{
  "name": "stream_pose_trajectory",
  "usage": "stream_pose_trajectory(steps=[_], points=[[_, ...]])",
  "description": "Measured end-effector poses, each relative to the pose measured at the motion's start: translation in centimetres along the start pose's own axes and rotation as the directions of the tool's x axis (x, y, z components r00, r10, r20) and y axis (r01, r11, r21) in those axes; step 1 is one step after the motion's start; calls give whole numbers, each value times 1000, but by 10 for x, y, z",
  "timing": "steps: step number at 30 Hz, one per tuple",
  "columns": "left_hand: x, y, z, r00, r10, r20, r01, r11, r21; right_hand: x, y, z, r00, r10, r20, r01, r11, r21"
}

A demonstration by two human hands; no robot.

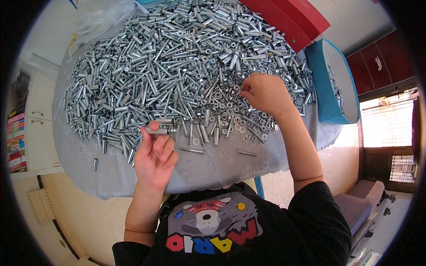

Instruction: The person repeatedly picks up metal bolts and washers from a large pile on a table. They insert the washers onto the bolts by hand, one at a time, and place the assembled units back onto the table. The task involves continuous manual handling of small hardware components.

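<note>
Between the thumb and fingers of my left hand (pixel 154 156) is a metal sleeve (pixel 157 131) with a smaller threaded end or nut showing at its right tip. It is held roughly level above the front edge of a large heap. My right hand (pixel 265 93) reaches into the heap's right part, thumb and forefinger pinched close together over loose nuts and washers (pixel 238 121). Whether a small piece sits between those fingertips cannot be made out. Metal sleeves and bolts (pixel 133 83) make up most of the heap.
A grey patterned cloth (pixel 229 166) covers the table. A teal fabric bin (pixel 319 79) holding metal parts stands at the right, beside a red box (pixel 293 23). Clear plastic bags (pixel 100 20) lie back left. A single sleeve (pixel 95 165) rests near the left front edge.
</note>
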State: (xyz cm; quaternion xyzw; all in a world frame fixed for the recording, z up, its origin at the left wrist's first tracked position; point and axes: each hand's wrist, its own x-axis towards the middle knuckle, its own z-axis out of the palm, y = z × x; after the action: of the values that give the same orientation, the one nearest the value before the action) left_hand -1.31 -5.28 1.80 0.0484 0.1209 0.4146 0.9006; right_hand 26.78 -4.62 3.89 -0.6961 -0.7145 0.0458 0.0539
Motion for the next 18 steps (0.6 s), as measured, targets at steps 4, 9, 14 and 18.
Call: stream_pose_trajectory(steps=[4, 9, 14, 18], points=[[1, 1, -3, 999, 2, 54, -4, 1000, 27, 0, -4, -1, 995, 12, -98, 5, 985, 174], [1, -4, -1, 1000, -19, 11, 19, 1000, 0, -15, -42, -5, 981, 181, 70, -139, 401, 905], [8, -13, 9, 997, -73, 20, 73, 997, 10, -30, -89, 2, 981, 63, 186, -191, 83, 978], [10, -13, 10, 997, -55, 45, 55, 998, 9, -31, -97, 5, 984, 59, 167, -172, 77, 982]])
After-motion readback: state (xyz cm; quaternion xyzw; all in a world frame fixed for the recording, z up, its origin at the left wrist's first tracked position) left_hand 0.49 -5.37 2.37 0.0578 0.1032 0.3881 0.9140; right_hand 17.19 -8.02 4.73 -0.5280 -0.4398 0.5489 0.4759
